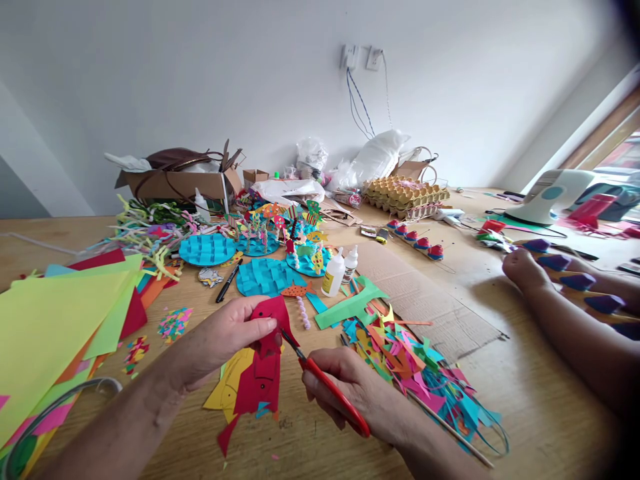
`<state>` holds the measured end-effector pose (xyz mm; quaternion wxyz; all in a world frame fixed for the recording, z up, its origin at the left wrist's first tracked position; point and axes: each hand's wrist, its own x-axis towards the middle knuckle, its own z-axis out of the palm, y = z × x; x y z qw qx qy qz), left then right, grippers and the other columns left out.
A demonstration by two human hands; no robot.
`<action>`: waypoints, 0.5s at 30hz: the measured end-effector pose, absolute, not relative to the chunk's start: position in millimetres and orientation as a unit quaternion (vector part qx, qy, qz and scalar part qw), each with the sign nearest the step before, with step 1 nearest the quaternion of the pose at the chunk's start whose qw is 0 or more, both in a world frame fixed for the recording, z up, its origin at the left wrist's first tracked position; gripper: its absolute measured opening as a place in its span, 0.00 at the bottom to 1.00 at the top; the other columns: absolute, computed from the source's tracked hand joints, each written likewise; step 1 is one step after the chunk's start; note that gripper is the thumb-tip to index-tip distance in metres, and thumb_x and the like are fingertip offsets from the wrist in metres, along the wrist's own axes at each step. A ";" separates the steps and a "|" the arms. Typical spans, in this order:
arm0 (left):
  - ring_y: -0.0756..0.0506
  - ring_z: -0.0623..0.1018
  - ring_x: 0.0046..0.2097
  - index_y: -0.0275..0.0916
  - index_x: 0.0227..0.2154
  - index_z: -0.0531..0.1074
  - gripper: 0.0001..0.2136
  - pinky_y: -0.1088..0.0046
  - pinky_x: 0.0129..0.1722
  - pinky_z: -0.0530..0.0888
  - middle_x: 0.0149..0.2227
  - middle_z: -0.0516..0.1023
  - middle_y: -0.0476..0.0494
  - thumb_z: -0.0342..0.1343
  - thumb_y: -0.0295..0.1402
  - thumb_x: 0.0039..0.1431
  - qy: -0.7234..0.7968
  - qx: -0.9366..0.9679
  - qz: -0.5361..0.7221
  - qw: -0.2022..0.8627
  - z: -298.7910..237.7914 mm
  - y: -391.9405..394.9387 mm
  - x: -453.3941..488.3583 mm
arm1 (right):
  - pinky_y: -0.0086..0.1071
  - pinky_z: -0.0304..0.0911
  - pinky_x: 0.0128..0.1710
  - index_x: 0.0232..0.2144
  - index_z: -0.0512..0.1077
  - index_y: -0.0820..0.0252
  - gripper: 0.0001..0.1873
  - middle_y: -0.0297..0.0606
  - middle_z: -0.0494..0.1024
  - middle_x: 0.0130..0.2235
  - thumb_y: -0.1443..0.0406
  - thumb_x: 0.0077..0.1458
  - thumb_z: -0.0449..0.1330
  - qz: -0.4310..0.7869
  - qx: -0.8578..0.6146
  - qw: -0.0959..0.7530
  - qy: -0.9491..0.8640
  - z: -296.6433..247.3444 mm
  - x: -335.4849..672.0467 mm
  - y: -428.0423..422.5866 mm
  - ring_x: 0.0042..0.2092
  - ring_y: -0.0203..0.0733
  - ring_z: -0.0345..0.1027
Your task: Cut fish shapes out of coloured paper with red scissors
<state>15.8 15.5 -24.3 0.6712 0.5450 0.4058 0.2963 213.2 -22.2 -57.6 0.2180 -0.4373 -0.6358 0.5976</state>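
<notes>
My left hand (240,333) pinches a piece of red paper (271,308) with dark drawn lines and an eye dot on it. In my right hand (345,383) are red-handled scissors (333,393), their blades at the paper's right edge. Below, on the table, lies another red paper (260,380) with black fish-like outlines, partly over a yellow paper (227,387) drawn in a similar way. A small red scrap (227,437) lies at its lower end. Just beyond my left hand are an orange spotted paper fish (297,291) and a lilac twisted strip (303,313).
Paper scraps (400,360) pile at the right beside flat cardboard (425,293). Glue bottles (333,275) stand near blue discs (270,277). Coloured sheets (60,333) lie left. Another person's arm (565,327) rests at right by a painted egg-carton strip (580,282).
</notes>
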 end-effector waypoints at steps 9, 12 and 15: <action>0.48 0.73 0.31 0.38 0.31 0.71 0.07 0.73 0.33 0.67 0.31 0.78 0.47 0.55 0.35 0.53 0.413 0.545 0.288 0.671 -22.7 12.8 15.1 | 0.17 0.47 0.12 0.20 0.63 0.62 0.14 0.25 0.59 0.15 0.62 0.55 0.52 0.605 -0.432 0.229 -0.629 -56.2 212.1 -22.4 0.15 0.25 0.51; 0.50 0.71 0.30 0.38 0.31 0.71 0.06 0.75 0.32 0.66 0.29 0.77 0.49 0.55 0.35 0.54 0.402 0.546 0.300 0.671 -24.5 13.6 14.8 | 0.17 0.47 0.12 0.20 0.62 0.62 0.13 0.25 0.58 0.15 0.63 0.54 0.52 0.612 -0.434 0.243 -0.616 -59.2 210.5 -22.9 0.15 0.25 0.51; 0.52 0.69 0.28 0.38 0.30 0.72 0.05 0.76 0.30 0.65 0.27 0.75 0.50 0.55 0.34 0.54 0.397 0.537 0.318 0.673 -26.1 14.8 15.7 | 0.17 0.47 0.12 0.19 0.60 0.62 0.15 0.24 0.58 0.15 0.62 0.54 0.53 0.623 -0.429 0.263 -0.599 -62.8 208.4 -24.0 0.15 0.25 0.51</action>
